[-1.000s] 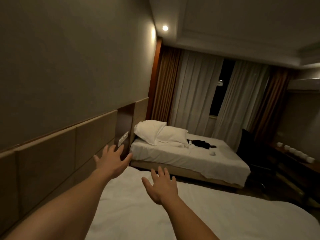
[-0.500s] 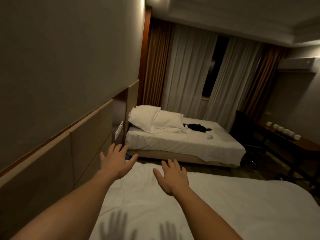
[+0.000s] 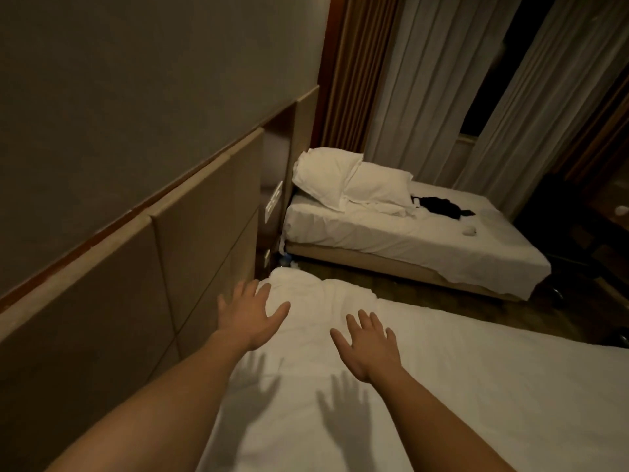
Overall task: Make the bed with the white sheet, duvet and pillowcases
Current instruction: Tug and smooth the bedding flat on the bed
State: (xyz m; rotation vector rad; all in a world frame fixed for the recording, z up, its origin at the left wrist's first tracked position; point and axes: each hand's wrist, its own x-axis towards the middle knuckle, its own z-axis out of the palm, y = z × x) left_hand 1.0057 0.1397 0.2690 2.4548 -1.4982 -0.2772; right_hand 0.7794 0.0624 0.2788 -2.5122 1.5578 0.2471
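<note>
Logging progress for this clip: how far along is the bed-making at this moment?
Done: a white cover already lies spread over the near bed, rumpled at its far corner. In hand: the left hand and right hand reach open toward that corner, holding nothing; their shadows fall on the cloth. Left: smoothing that corner, and no pillows show on this bed; two pillows sit on the far bed.

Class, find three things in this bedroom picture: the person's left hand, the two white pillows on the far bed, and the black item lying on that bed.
left hand (image 3: 250, 318), head view, back of the hand
white pillows (image 3: 326, 177), head view, face of the nearer pillow
black item (image 3: 439, 206), head view, its middle
</note>
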